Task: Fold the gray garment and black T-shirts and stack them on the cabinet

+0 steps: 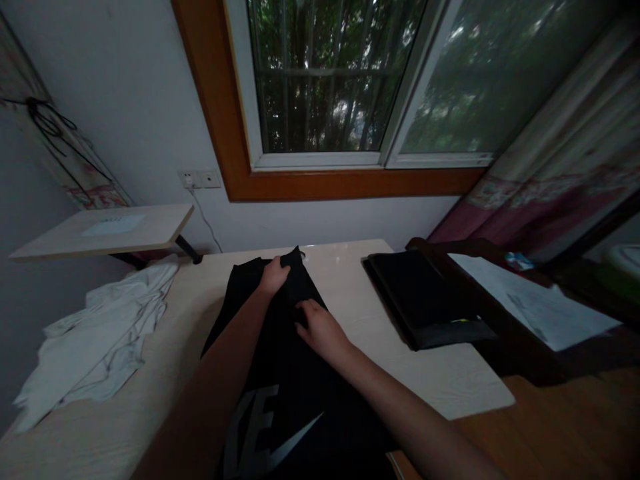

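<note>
A black garment (300,373) with large grey letters and a pale swoosh lies lengthwise on the light wooden table (345,257), its near end running out of view at the bottom. Up by its far edge, my left hand (275,275) is closed on the cloth, fingers gripping a fold. My right hand (320,327) pinches the same cloth a little nearer and to the right, thumb and fingers bent together. Exactly what kind of garment it is cannot be made out. Farther right rests a folded black stack (425,287), apart from both hands.
White crumpled cloth (110,327) lies on the table's left side. A small raised shelf (155,223) bearing a paper stands behind it. A cable runs down from the wall socket (200,179). Dark furniture to the right holds a large white sheet (530,300). A window (340,80) is ahead.
</note>
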`<state>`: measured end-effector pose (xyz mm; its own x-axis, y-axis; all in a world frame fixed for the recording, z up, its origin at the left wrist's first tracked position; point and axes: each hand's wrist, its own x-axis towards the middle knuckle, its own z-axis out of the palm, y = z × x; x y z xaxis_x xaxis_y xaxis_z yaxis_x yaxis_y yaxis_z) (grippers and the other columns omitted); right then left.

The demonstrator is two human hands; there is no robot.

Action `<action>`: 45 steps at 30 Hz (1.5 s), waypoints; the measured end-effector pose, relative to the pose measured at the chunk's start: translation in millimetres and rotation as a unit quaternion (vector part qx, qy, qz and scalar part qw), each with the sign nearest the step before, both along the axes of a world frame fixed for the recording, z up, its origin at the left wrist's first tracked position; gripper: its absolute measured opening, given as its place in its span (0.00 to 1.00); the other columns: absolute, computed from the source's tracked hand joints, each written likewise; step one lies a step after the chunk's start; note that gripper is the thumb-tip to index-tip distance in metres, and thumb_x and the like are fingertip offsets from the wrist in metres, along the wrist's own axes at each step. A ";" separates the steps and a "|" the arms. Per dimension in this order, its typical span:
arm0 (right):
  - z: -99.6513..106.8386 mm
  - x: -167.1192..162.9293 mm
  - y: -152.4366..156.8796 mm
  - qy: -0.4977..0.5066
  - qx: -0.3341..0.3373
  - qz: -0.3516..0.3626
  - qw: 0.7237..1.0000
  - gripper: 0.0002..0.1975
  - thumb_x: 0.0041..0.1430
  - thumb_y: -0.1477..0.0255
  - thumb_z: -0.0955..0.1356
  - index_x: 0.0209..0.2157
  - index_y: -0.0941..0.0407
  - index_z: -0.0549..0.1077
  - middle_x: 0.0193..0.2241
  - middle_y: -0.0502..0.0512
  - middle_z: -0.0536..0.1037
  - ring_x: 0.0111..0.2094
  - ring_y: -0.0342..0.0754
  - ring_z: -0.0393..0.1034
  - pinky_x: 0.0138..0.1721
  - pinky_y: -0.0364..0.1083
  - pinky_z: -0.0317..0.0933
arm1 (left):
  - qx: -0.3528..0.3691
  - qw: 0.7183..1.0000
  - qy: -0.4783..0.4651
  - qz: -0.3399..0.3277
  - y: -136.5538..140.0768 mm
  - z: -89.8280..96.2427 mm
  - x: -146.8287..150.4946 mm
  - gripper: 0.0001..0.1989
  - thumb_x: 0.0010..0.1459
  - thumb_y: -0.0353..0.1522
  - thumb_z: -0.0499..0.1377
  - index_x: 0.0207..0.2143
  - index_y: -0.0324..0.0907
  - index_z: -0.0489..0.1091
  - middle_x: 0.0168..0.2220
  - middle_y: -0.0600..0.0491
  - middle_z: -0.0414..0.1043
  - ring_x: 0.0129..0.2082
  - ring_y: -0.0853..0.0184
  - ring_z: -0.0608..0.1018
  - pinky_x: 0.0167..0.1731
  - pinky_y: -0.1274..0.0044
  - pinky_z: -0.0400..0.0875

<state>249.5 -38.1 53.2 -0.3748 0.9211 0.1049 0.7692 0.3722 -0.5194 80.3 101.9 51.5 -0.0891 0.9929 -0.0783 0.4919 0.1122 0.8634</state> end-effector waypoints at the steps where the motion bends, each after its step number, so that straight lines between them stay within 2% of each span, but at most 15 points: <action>1: 0.8 1.7 -1.3 0.000 -0.012 -0.012 1.000 0.17 0.59 0.75 0.70 0.51 0.57 0.72 0.46 0.59 0.76 0.45 0.51 0.74 0.48 0.46 0.66 | -0.005 1.000 -0.012 -0.001 1.4 0.1 -4.5 0.22 0.59 0.31 0.62 0.56 0.37 0.69 0.54 0.37 0.74 0.52 0.54 0.78 0.50 0.67 0.71; 5: 8.8 4.5 -4.5 0.026 -0.035 -0.027 0.999 0.10 0.58 0.74 0.70 0.43 0.57 0.75 0.40 0.57 0.79 0.41 0.51 0.75 0.43 0.45 0.64 | -0.028 0.996 -0.077 -0.021 4.1 6.3 -24.3 0.30 0.64 0.34 0.57 0.66 0.42 0.56 0.54 0.40 0.74 0.44 0.60 0.80 0.39 0.71 0.75; 9: 23.7 -5.7 -2.3 0.111 -0.023 -0.026 0.993 0.07 0.57 0.76 0.71 0.39 0.55 0.76 0.36 0.53 0.79 0.37 0.48 0.74 0.40 0.43 0.62 | -0.044 0.985 -0.154 -0.060 6.7 24.6 -46.4 0.37 0.63 0.36 0.58 0.71 0.45 0.47 0.54 0.41 0.72 0.41 0.63 0.79 0.34 0.74 0.75; 11: 29.7 -15.2 1.5 0.162 -0.036 -0.016 0.986 0.07 0.56 0.74 0.73 0.38 0.55 0.76 0.32 0.50 0.78 0.34 0.46 0.72 0.36 0.42 0.60 | -0.026 0.990 -0.120 -0.071 8.8 35.5 -59.0 0.39 0.62 0.36 0.59 0.71 0.45 0.47 0.50 0.42 0.74 0.37 0.64 0.78 0.31 0.76 0.73; 13: 32.5 -26.9 6.2 0.214 -0.075 0.002 0.974 0.08 0.55 0.71 0.74 0.38 0.55 0.77 0.28 0.46 0.75 0.30 0.43 0.69 0.32 0.41 0.57 | -0.002 0.996 -0.063 -0.070 11.6 45.0 -72.8 0.40 0.60 0.36 0.61 0.71 0.44 0.49 0.41 0.46 0.76 0.31 0.65 0.76 0.27 0.77 0.69; 16: 32.2 -47.5 13.2 0.275 -0.131 0.011 0.953 0.11 0.55 0.68 0.75 0.39 0.55 0.78 0.26 0.45 0.74 0.28 0.42 0.67 0.30 0.40 0.55 | 0.007 0.997 -0.025 -0.075 17.2 53.9 -94.7 0.40 0.58 0.37 0.63 0.70 0.41 0.53 0.29 0.53 0.72 0.23 0.68 0.71 0.24 0.77 0.65; 18: 31.0 -62.5 17.1 0.297 -0.143 0.004 0.944 0.12 0.54 0.67 0.75 0.39 0.56 0.78 0.28 0.46 0.76 0.30 0.42 0.68 0.31 0.41 0.57 | 0.001 0.996 -0.029 -0.083 21.3 56.6 -109.1 0.40 0.57 0.39 0.63 0.69 0.42 0.55 0.25 0.56 0.69 0.21 0.69 0.68 0.24 0.77 0.63; 21: 29.4 -85.2 22.1 0.325 -0.149 0.005 0.934 0.13 0.53 0.65 0.76 0.39 0.55 0.79 0.30 0.47 0.78 0.32 0.44 0.71 0.34 0.41 0.59 | -0.001 0.996 -0.038 -0.083 26.4 57.8 -129.1 0.40 0.55 0.42 0.65 0.68 0.45 0.57 0.26 0.56 0.70 0.21 0.69 0.69 0.24 0.77 0.62; 24: 26.3 -106.5 25.5 0.341 -0.160 0.019 0.926 0.13 0.53 0.65 0.76 0.40 0.55 0.79 0.32 0.47 0.80 0.35 0.44 0.73 0.36 0.42 0.61 | -0.002 0.996 -0.045 -0.072 28.9 54.8 -146.4 0.39 0.53 0.43 0.66 0.66 0.44 0.60 0.30 0.53 0.74 0.25 0.68 0.73 0.25 0.77 0.63; 28: 16.6 -131.3 25.3 0.336 -0.183 0.036 0.923 0.13 0.54 0.65 0.76 0.41 0.55 0.80 0.36 0.49 0.82 0.38 0.45 0.75 0.40 0.43 0.64 | -0.004 0.997 -0.048 -0.056 29.6 41.4 -165.3 0.40 0.49 0.43 0.67 0.63 0.41 0.64 0.38 0.49 0.78 0.34 0.63 0.78 0.32 0.75 0.69; 32: 3.7 -150.3 20.1 0.340 -0.211 0.023 0.916 0.13 0.54 0.67 0.76 0.41 0.54 0.80 0.36 0.49 0.82 0.38 0.46 0.76 0.40 0.43 0.65 | -0.033 0.997 -0.056 -0.048 29.1 24.7 -179.7 0.41 0.45 0.44 0.69 0.60 0.37 0.67 0.38 0.47 0.79 0.38 0.60 0.79 0.37 0.73 0.71; 36: -7.8 -161.3 15.6 0.342 -0.210 0.025 0.915 0.12 0.55 0.68 0.76 0.41 0.54 0.80 0.37 0.49 0.82 0.39 0.46 0.76 0.41 0.42 0.66 | -0.031 0.996 -0.063 -0.047 22.8 13.7 -192.6 0.38 0.41 0.45 0.70 0.54 0.37 0.72 0.39 0.47 0.80 0.41 0.59 0.80 0.42 0.72 0.71; 41: -22.4 -167.0 14.4 0.349 -0.211 0.039 0.912 0.12 0.55 0.70 0.75 0.42 0.54 0.80 0.37 0.49 0.83 0.39 0.45 0.77 0.42 0.42 0.67 | -0.066 0.994 -0.080 -0.023 6.8 2.3 -206.2 0.39 0.40 0.46 0.71 0.55 0.40 0.71 0.39 0.48 0.80 0.41 0.59 0.80 0.39 0.72 0.71; 45: -30.7 -169.4 16.3 0.351 -0.202 0.068 0.912 0.12 0.56 0.70 0.75 0.43 0.53 0.80 0.39 0.48 0.83 0.41 0.46 0.77 0.44 0.42 0.68 | -0.050 0.993 -0.108 -0.002 2.1 -9.0 -211.1 0.40 0.39 0.46 0.71 0.54 0.40 0.71 0.41 0.47 0.80 0.40 0.61 0.79 0.38 0.74 0.70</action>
<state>80.1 -21.8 22.5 -0.4596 0.8878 0.0247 0.1564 0.1083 -0.9817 -130.8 104.0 42.5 -0.0549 0.9796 -0.1935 0.2979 0.2010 0.9332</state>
